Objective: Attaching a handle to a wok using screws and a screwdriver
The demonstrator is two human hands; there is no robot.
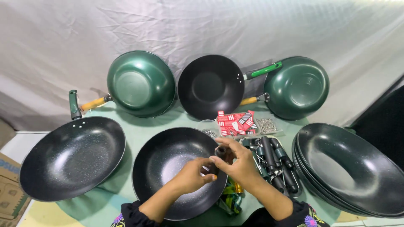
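Observation:
A black speckled wok (168, 168) lies right in front of me on the green cloth. Over its right rim, my right hand (237, 162) grips a dark handle piece (221, 152). My left hand (191, 174) meets it from the left, fingertips pinching at the lower end of that piece. Whether the left fingers hold a small part is hidden. Both forearms come in from the bottom edge with dark floral sleeves.
A handled black wok (71, 157) lies left. Two green woks (141, 84) (296, 87) and a black one (210, 86) lean on the white backdrop. Stacked woks (349, 168) sit right. A tray of dark handles (275, 162), red packets (236, 123) and screws (267, 125) are nearby.

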